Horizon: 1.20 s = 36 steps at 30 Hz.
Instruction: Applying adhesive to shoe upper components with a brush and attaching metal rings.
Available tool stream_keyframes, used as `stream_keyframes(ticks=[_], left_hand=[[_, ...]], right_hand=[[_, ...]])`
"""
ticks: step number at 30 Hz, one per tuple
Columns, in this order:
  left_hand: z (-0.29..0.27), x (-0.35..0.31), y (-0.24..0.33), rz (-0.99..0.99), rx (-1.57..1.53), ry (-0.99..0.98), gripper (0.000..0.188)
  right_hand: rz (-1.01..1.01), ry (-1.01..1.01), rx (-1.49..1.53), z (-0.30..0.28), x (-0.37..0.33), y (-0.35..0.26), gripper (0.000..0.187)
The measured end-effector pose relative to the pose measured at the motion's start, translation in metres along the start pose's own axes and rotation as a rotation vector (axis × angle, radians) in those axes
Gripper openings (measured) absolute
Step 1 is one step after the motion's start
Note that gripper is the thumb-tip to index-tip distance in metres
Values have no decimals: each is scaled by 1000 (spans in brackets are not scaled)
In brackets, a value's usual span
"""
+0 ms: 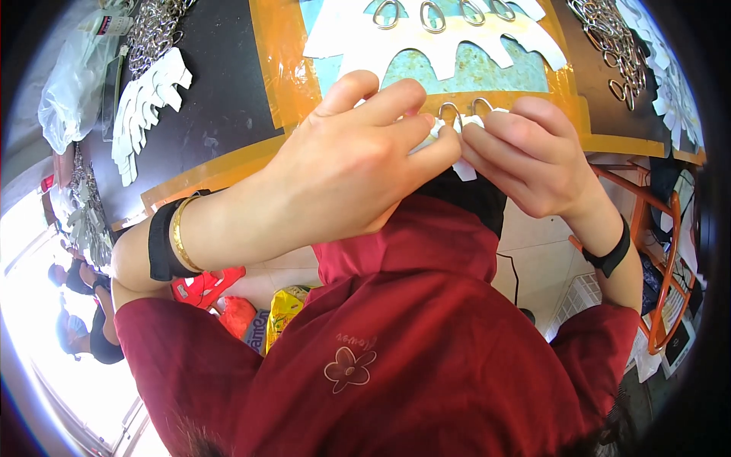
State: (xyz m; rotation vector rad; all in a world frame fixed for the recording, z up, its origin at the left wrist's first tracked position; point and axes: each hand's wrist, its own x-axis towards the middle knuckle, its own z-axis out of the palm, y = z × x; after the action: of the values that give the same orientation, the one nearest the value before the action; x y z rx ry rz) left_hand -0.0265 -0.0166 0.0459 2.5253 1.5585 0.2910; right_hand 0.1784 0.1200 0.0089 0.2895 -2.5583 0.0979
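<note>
Over the table's near edge, both of my hands pinch a white notched strip (464, 170). My left hand (358, 148) has its thumb and forefinger pressed together at the strip's left part. At its right part, the curled fingers of my right hand (529, 156) close on it. Two silver metal rings (481, 102) stick up from the strip between my hands. Most of the strip is hidden by my fingers. Just beyond lies a larger white notched sheet (449, 47), with several teardrop-shaped metal rings (432, 17) along it.
Orange-brown tape (289, 90) frames a light blue patch on the dark table (221, 91). White notched pieces (148, 107) and linked metal rings (156, 34) lie left, beside a clear plastic bag (80, 84). More rings (609, 46) are at right. An orange metal frame (670, 282) stands right.
</note>
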Motion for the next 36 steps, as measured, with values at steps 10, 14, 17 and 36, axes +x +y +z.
stream_keyframes(ticks=[10, 14, 17, 36], left_hand=[[-2, 1, -8, 4, -108, 18, 50], [4, -2, -8, 13, -60, 76, 50], [6, -3, -9, 31, -64, 66, 48], [2, -4, -3, 36, -19, -53, 45]], right_hand=[[0, -100, 115, -5, 9, 6, 25], [65, -129, 140, -7, 9, 3, 24], [108, -134, 152, -8, 8, 0, 25], [359, -152, 50, -9, 12, -30, 31]])
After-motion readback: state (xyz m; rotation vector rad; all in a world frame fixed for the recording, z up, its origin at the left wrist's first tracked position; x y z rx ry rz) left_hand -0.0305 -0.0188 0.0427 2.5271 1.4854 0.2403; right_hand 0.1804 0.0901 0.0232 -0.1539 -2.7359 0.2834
